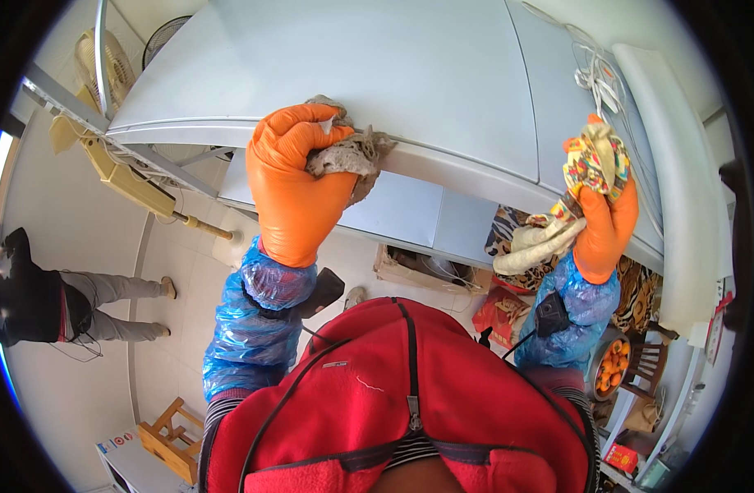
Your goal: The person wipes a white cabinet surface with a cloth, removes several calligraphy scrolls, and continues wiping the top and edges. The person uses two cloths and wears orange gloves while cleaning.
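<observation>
My left hand point(297, 179), in an orange rubber glove, grips a damp grey-brown rag point(352, 154) against the front edge of a pale blue-grey shelf panel point(383, 68). My right hand point(605, 209), gloved the same way, holds a bunched cloth with a colourful print point(597, 160) over the right part of that shelf. Cream lengths of fabric point(537, 246) hang from it beside the shelf's front edge. Blue plastic sleeves cover both forearms.
White cables point(602, 86) and a long white roll point(672, 185) lie at the right. Below are a lower shelf point(395, 206), a cardboard box point(426, 271) and a pot of orange fruit point(611, 370). A wooden stool point(170, 440) stands lower left; another person point(75, 302) stands far left.
</observation>
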Available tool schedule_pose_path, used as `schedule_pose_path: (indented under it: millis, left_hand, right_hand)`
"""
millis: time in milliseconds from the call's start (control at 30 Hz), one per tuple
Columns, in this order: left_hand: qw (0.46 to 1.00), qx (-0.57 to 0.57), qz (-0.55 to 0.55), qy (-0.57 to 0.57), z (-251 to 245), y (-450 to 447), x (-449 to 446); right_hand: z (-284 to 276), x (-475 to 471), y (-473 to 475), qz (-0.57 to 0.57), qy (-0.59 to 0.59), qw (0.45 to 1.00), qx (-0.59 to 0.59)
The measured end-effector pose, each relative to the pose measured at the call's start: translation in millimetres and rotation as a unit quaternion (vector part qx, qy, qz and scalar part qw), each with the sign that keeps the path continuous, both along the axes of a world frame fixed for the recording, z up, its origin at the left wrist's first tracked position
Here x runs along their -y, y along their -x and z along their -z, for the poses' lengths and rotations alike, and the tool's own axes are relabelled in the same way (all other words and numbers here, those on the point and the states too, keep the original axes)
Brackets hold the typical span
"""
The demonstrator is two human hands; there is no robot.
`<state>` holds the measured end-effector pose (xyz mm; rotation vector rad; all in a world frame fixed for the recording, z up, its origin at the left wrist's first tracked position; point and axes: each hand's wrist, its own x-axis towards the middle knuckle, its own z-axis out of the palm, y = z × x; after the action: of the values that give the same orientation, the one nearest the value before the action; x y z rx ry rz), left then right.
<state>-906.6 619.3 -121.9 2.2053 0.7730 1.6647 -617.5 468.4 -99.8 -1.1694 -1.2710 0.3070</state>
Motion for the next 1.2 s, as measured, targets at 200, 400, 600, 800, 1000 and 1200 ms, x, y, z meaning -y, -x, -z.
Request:
schedule_pose_path:
  millis: [200, 400, 600, 800, 1000, 1200]
  left_hand:
    - [0.993, -0.061, 0.021, -0.097, 2.5, -43.6, 19.6]
    - [0.997, 0.007, -0.076, -0.029, 20.8, 8.2, -5.3]
    - [0.994, -0.026, -0.077, -0.079, 15.7, 14.0, -6.4]
    - [0.966, -0.209, 0.015, -0.151, -1.2, -48.4, 32.9]
    - [0.964, -0.238, -0.027, -0.113, -10.7, 2.4, 1.3]
    - [0.969, -0.2, -0.026, -0.145, -14.0, 3.1, 1.1]
  right_hand:
    - [-1.7, -1.3, 2.0, 0.007, 0.014, 1.0, 0.013]
    - [-0.8, -2.3, 3.1, 0.001, -0.005, 1.0, 0.008]
    - [-2.6, -0.6, 7.5, 0.015, 0.024, 1.0, -0.012]
    - [-4.5, -2.5, 6.7, -0.017, 0.008, 1.0, -0.003]
    - [5.6, 0.9, -3.9, -0.025, -0.033, 0.999, 0.007]
    - [6.4, 2.6, -4.8, -0.022, -0.025, 0.999, -0.004]
